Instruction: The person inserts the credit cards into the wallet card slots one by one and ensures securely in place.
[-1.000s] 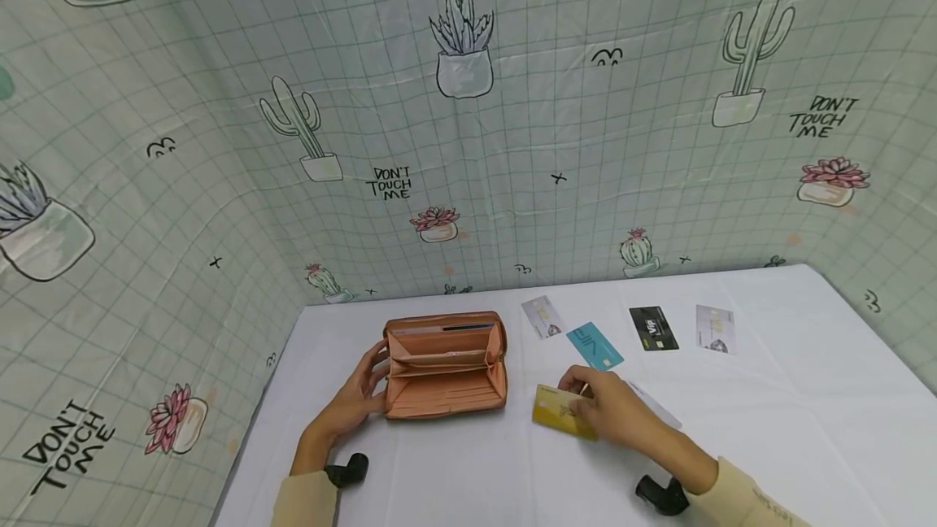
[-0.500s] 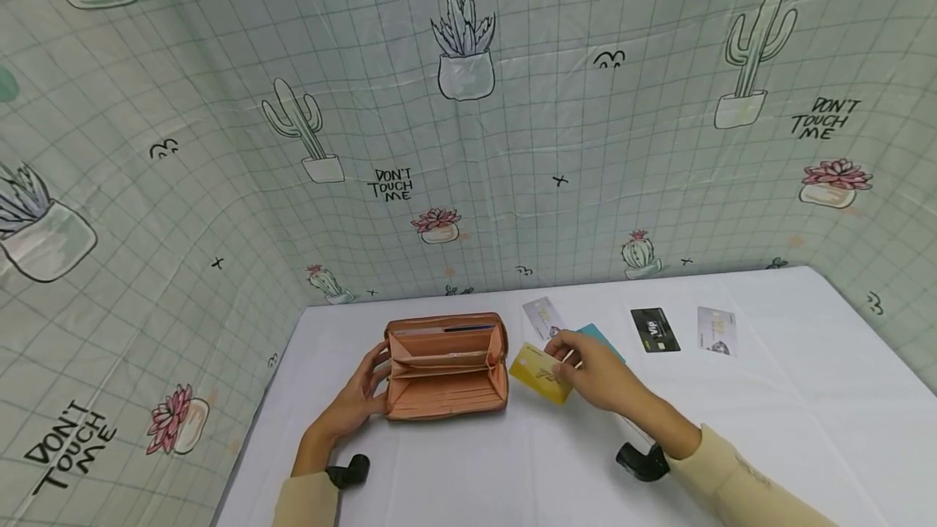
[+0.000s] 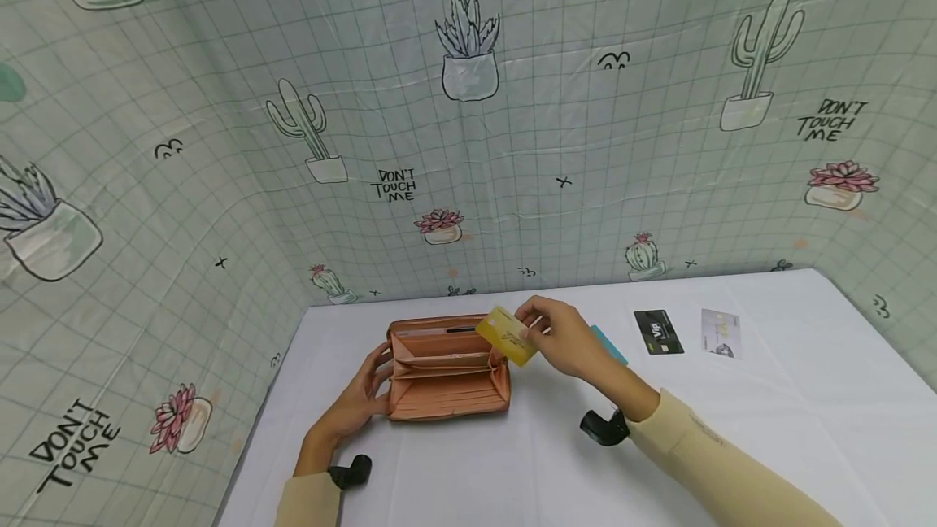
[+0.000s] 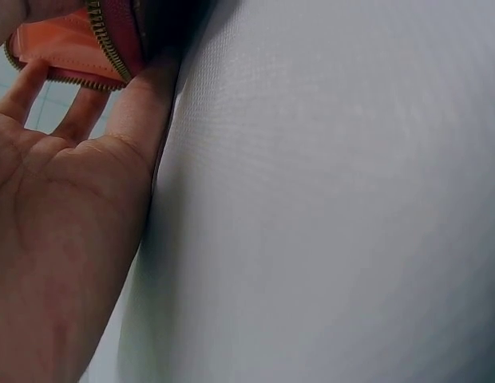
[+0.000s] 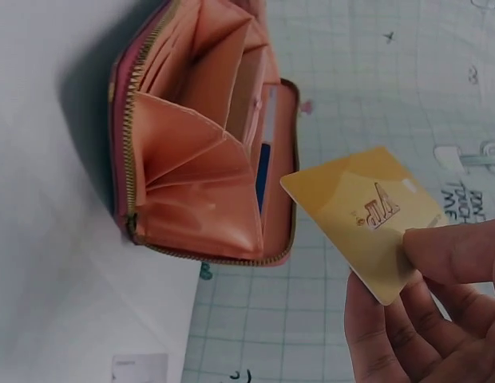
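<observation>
An orange zip-around wallet (image 3: 449, 407) lies spread open on the table, its compartments and card slots showing. At its left edge my left hand (image 3: 356, 398) grips it, fingers toward the back and thumb toward the front; the left wrist view shows fingers (image 4: 80, 112) against the zipped edge. My right hand (image 3: 562, 338) pinches a yellow VIP card (image 3: 505, 337) between thumb and fingers, holding it tilted over the wallet's right rear corner. In the right wrist view the card (image 5: 355, 203) is apart from the wallet (image 5: 203, 227), beside its rear pocket with card edges inside.
Right of the wallet lie a black VIP card (image 3: 659, 332), a silver card (image 3: 721, 333) and a teal card (image 3: 609, 345) partly covered by my right arm. A cactus-print cloth (image 3: 542, 210) stands behind the white table (image 3: 468, 478).
My right hand has lifted the yellow card and carried it left and away from me, from the table to the wallet's right rear corner. The left hand and wallet stay put.
</observation>
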`<state>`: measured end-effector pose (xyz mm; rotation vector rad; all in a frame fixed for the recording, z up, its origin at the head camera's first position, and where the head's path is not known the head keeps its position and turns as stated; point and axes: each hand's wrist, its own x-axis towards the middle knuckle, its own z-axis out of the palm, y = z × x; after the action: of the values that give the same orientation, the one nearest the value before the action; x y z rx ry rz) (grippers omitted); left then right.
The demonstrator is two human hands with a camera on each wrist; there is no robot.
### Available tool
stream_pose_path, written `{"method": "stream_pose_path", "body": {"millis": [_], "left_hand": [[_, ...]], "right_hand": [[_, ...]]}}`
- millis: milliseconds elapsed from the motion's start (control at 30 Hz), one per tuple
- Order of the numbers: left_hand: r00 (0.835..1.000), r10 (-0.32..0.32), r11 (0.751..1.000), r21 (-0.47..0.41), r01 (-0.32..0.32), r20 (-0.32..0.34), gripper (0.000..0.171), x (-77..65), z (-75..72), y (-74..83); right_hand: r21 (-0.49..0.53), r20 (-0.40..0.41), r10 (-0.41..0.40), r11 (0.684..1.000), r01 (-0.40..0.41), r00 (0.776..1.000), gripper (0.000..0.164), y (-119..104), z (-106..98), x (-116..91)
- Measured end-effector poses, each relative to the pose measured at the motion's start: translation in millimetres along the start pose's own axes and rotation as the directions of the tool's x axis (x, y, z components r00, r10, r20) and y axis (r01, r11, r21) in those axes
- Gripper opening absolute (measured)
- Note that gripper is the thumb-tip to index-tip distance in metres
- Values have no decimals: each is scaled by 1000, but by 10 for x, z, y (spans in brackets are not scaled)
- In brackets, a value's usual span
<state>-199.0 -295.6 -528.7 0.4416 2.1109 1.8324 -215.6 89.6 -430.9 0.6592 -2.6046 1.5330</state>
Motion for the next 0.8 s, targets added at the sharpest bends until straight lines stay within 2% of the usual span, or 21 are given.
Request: {"method": "stream_pose_path", "body": {"millis": [267, 800], "left_hand": [[999, -43, 999, 14, 44, -24, 109, 4, 11, 1], [1000, -22, 1000, 4, 22, -5, 103, -3, -4, 16]], "right_hand": [[7, -16, -12, 1000, 12, 1000, 14, -50, 137, 182], [-1, -6, -29, 1000, 29, 1000, 15, -109, 433, 456]]}}
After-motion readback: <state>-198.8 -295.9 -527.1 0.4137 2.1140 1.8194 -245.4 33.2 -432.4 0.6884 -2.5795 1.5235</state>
